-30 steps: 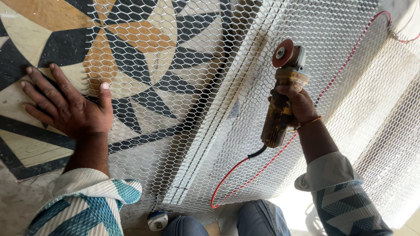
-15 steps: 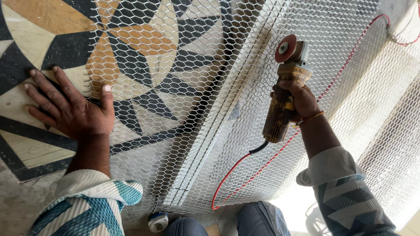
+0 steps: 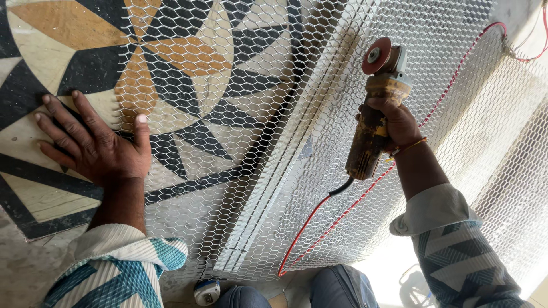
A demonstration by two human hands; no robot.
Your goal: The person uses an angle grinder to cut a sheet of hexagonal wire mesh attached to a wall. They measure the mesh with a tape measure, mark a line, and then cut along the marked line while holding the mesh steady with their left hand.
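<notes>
Your right hand [image 3: 394, 122] has a full grip on the worn yellow angle grinder [image 3: 374, 120], disc raised off the white hexagonal wire mesh [image 3: 319, 142]. Your left hand [image 3: 100, 145] lies flat, fingers spread, on the patterned stone inlay floor [image 3: 63, 23]. Step: poised between cuts; lowering the disc needs steady aim.

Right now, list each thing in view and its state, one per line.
Left hand: flat, fingers spread on the patterned floor.
Right hand: gripping the grinder.
Grinder: held above the mesh, disc up.
Mesh: spread over the floor.
Red cord: slack, lying on the mesh.
</notes>
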